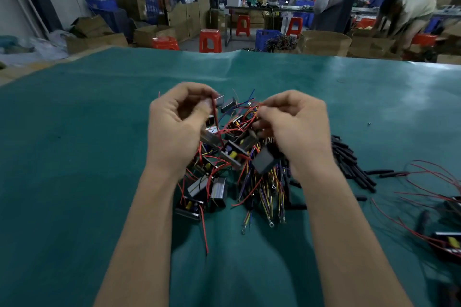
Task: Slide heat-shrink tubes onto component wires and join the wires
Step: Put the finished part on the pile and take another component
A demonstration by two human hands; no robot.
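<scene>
A tangled pile of small grey and black components (224, 157) with red, yellow and purple wires lies on the green table mat (74, 157). My left hand (177, 127) hovers over the pile's left side and pinches a red wire (216, 119) that runs down to a grey component. My right hand (294, 127) is over the pile's right side, fingers curled round thin red wires near its fingertips. Black heat-shrink tubes (349, 162) lie in a heap just right of my right wrist.
Finished components with long red wires (444, 232) lie at the right edge of the mat. Loose ring-terminal wires (264, 204) spread toward me. Beyond the table's far edge stand red stools (210, 40), cardboard boxes and a bending person (404, 12).
</scene>
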